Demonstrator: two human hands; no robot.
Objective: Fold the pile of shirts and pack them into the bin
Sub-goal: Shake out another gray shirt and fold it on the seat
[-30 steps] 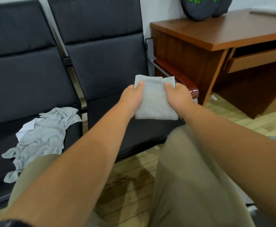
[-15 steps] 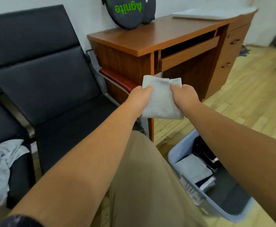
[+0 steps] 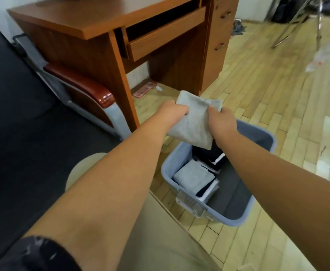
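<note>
A folded grey shirt (image 3: 193,122) is held in the air between both hands, above the far left corner of the blue-grey plastic bin (image 3: 258,133) on the floor. My left hand (image 3: 173,112) grips its left edge and my right hand (image 3: 220,122) grips its right edge. Inside the bin lie a folded grey shirt (image 3: 192,175) and folded black and white shirts (image 3: 212,159). The right half of the bin floor is bare.
A wooden desk (image 3: 93,22) with a pulled-out tray stands beyond the bin. A dark seat (image 3: 23,133) with a red-brown armrest (image 3: 82,83) is on the left. Wooden flooring (image 3: 277,85) stretches right; metal legs stand at the far top right.
My view and both hands have swung right, away from the seats and the loose shirt pile. The folded grey shirt has moved over the bin and come lower.
</note>
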